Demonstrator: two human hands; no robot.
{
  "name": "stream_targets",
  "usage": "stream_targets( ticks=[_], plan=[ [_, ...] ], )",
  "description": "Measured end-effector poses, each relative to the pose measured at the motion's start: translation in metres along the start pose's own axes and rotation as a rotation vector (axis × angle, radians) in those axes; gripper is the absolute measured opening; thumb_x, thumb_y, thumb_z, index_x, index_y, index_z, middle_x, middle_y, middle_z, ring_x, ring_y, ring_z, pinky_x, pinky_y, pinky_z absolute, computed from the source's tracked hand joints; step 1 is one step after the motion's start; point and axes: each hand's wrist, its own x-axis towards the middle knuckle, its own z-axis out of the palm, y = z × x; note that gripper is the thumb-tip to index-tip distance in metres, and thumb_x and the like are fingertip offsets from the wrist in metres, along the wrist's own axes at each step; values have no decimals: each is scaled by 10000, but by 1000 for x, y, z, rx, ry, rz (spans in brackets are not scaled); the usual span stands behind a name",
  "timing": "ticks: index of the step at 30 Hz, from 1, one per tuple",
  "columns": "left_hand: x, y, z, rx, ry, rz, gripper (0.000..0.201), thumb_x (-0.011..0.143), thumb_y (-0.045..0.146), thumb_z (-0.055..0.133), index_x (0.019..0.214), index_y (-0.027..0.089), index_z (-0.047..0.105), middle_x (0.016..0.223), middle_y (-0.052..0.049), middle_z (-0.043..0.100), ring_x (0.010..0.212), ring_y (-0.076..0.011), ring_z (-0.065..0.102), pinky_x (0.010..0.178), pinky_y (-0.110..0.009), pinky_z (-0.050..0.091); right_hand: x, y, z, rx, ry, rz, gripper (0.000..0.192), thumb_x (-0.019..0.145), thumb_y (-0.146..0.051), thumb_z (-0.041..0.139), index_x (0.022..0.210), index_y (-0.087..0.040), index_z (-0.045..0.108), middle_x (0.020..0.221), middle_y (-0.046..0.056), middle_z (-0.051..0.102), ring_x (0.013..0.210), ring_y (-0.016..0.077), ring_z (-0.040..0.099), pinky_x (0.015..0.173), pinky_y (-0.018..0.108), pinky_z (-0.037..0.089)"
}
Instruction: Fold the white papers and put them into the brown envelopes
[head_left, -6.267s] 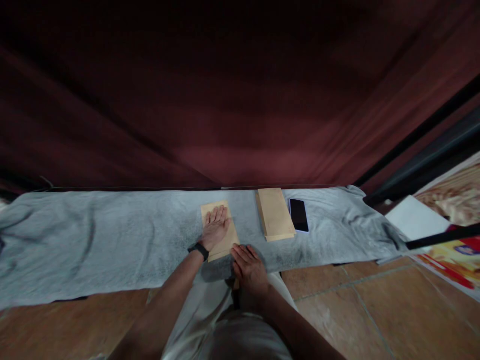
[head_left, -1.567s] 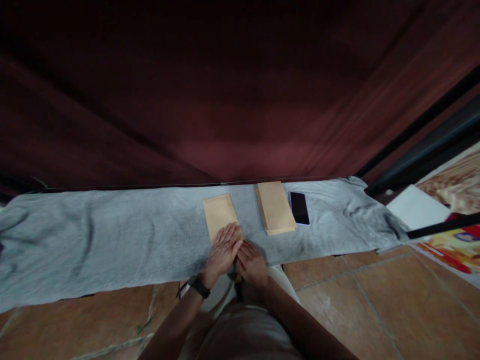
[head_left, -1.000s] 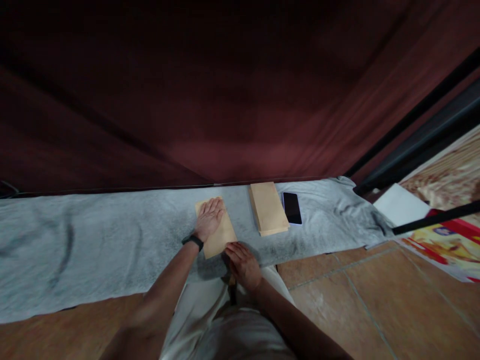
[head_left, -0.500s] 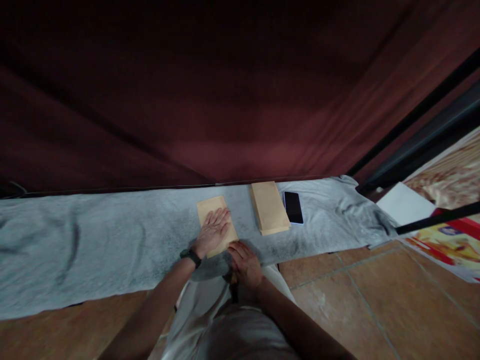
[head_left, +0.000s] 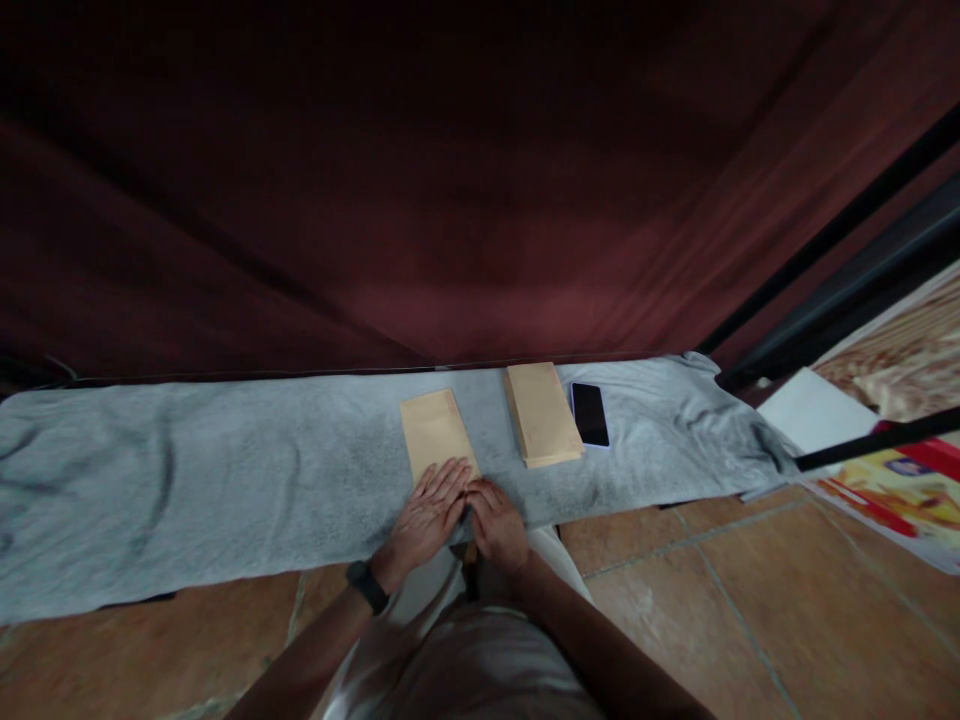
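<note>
Envelope's [head_left: 435, 437] near end perhaps under hands

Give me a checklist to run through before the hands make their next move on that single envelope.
1. Envelope flat on the grey cloth: ok.
2. Left hand pressing its near end: ok.
3. Right hand at the near right corner, touching: ok.
4. Envelope apart from the stack of envelopes: ok.
5. Phone beside the stack, out of the hands' way: ok.
6. Flap sealed: cannot tell, near end hidden under the hands.
</note>
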Motion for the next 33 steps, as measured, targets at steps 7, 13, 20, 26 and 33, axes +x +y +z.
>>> stream_targets(
  ticks=[7, 13, 20, 26, 33],
  plan=[
    [-33, 25, 1, 14, 32, -48, 561, 1038, 277, 374, 1575, 116, 381, 1615, -151, 449, 1529, -231, 371, 1262, -469, 328, 13, -13, -9, 57, 36, 22, 451, 1029, -156, 406, 1456, -198, 547, 1385, 102, 657, 1314, 220, 586, 1171, 427, 451],
    [-43, 38, 7, 55, 43, -127, 553, 1016, 266, 374, 1515, 39, 447, 1563, -222, 496, 1487, -281, 440, 1213, -486, 410, 17, -23, -9, -38, -107, -75, 447, 1079, -267, 438, 1516, -195, 494, 1523, 88, 569, 1430, 203, 496, 1235, 446, 355],
    [-50, 41, -4, 44, 74, -176, 641, 1023, 318, 398, 1620, 115, 283, 1639, -180, 390, 1523, -290, 375, 1223, -504, 394, 3, -6, -13, -153, -68, -46, 471, 1059, -294, 517, 1514, -171, 508, 1535, 102, 555, 1443, 222, 486, 1253, 449, 314],
    [-60, 37, -4, 96, 85, -201, 683, 1018, 308, 407, 1643, 118, 206, 1650, -177, 368, 1535, -286, 351, 1235, -483, 371, -4, 7, -22, -183, -12, -14, 473, 1058, -270, 500, 1523, -181, 503, 1525, 102, 564, 1429, 230, 501, 1259, 477, 290],
    [-69, 37, -3, 141, 125, -230, 698, 1021, 314, 415, 1646, 104, 185, 1652, -188, 361, 1538, -291, 345, 1248, -491, 348, -5, 11, -27, -200, 2, 38, 437, 1064, -268, 483, 1484, -172, 552, 1506, 101, 584, 1428, 257, 501, 1248, 499, 310]
  ],
)
